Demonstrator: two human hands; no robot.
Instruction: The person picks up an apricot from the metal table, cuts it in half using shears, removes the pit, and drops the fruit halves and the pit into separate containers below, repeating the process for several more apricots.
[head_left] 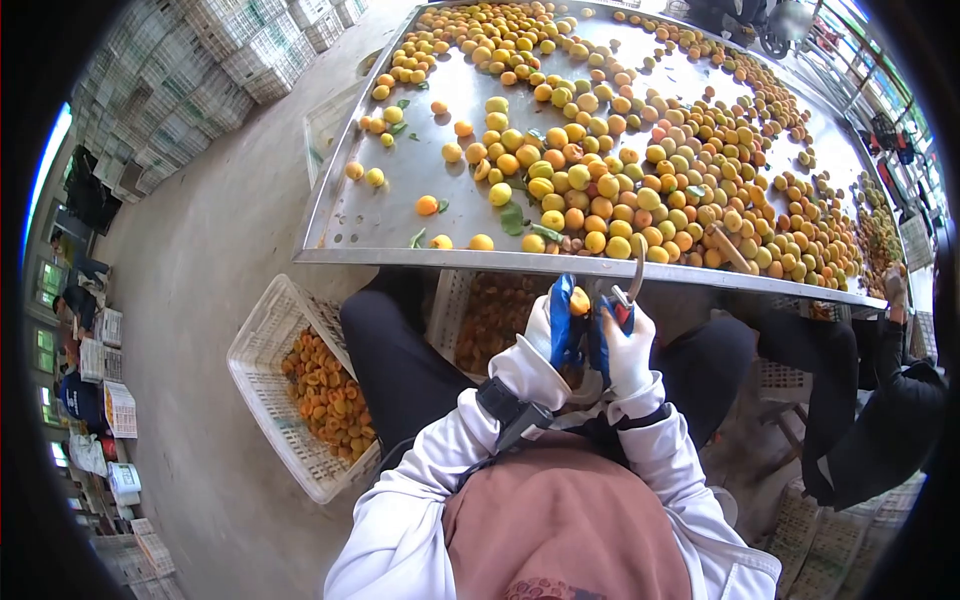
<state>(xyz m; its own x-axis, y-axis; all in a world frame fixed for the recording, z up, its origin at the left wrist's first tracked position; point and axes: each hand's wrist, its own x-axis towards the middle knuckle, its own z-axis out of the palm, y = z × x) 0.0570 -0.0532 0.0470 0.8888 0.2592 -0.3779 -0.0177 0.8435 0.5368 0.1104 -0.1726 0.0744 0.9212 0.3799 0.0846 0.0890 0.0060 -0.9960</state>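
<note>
Just in front of the metal table's near edge, my left hand, in a white and blue glove, is closed on an apricot. Close beside it on the right, my right hand, gloved the same way, is wrapped round a small tool with a curved metal end that points up past the table edge. Many yellow and orange apricots lie spread over the metal table, with a few green leaves among them. Parts of both hands' fingers are hidden by the gloves and each other.
A white crate of apricot pieces stands at the left of my legs. Another crate is under the table. A co-worker in dark clothes sits at the right, hand at the table edge. Stacked crates stand at the upper left.
</note>
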